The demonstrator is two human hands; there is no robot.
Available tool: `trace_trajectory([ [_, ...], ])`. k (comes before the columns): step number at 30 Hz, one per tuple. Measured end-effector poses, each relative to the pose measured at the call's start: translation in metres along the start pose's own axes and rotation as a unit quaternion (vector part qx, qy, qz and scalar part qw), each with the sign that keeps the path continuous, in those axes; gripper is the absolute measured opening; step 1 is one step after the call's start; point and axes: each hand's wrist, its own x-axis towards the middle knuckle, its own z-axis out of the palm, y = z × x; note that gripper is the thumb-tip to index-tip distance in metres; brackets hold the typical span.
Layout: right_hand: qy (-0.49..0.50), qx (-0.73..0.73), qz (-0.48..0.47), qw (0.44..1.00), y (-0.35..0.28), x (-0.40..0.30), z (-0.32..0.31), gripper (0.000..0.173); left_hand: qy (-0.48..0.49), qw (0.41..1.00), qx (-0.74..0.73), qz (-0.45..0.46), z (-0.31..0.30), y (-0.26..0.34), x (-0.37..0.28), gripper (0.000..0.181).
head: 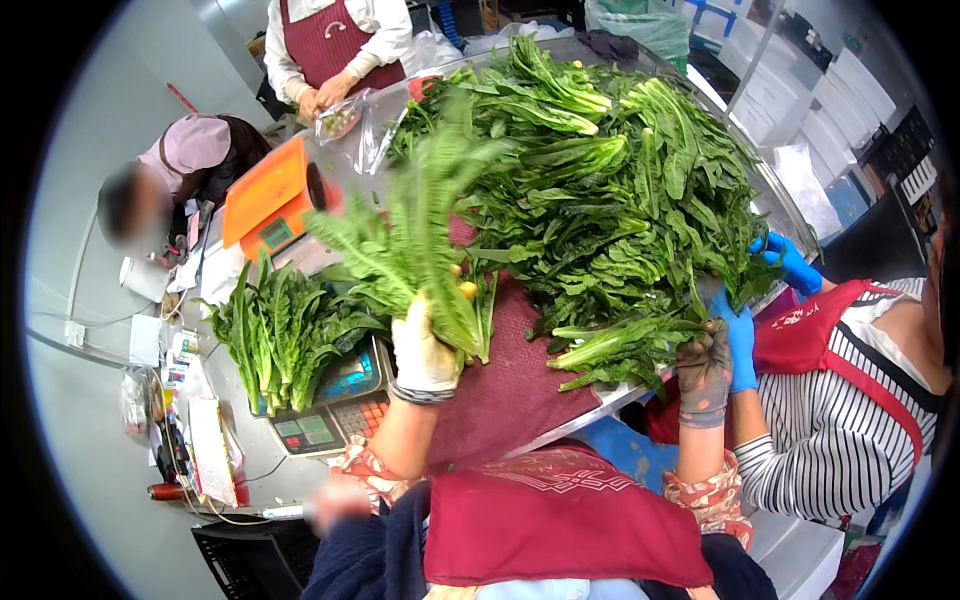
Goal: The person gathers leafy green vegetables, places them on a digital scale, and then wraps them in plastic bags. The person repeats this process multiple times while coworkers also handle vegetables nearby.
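My left hand (424,346), in a white knit glove, grips a bunch of long-leaved green lettuce (420,247) above the table; the leaves are blurred at the top. My right hand (703,367), in a dark grey glove, is closed around the leafy end of another lettuce bunch (626,349), whose pale stems point left. More lettuce (281,334) lies on the pan of a digital scale (330,424), left of my left hand. A dark red cloth (502,375) covers the table between my hands.
A large heap of lettuce (600,187) covers the metal table's far side. An orange scale (270,199) stands at the left. Close on my right, a co-worker's blue-gloved hands (784,262) handle leaves. Across the table, another person's hands (330,94) hold a clear plastic bag (341,124).
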Motion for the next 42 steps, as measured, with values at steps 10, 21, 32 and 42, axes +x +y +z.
trace_trajectory([
  [10, -0.252, -0.688, -0.010, 0.680, 0.106, -0.033, 0.085, 0.057, -0.036, 0.990, 0.139, -0.003, 0.003, -0.043, -0.030, 0.036],
  [21, -0.142, -0.596, 0.231, 0.756, 0.155, -0.058, -0.012, 0.045, -0.219, 0.937, 0.045, -0.267, -0.031, -0.078, -0.078, 0.045],
  [32, -0.169, -0.283, 0.501, 0.800, 0.152, -0.044, 0.008, 0.032, -0.197, 0.913, 0.049, -0.353, -0.071, -0.072, -0.054, 0.049],
  [42, -0.121, -0.131, 0.571, 0.801, 0.148, -0.058, 0.000, 0.053, -0.146, 0.946, -0.017, -0.290, -0.052, -0.095, -0.061, 0.048],
])
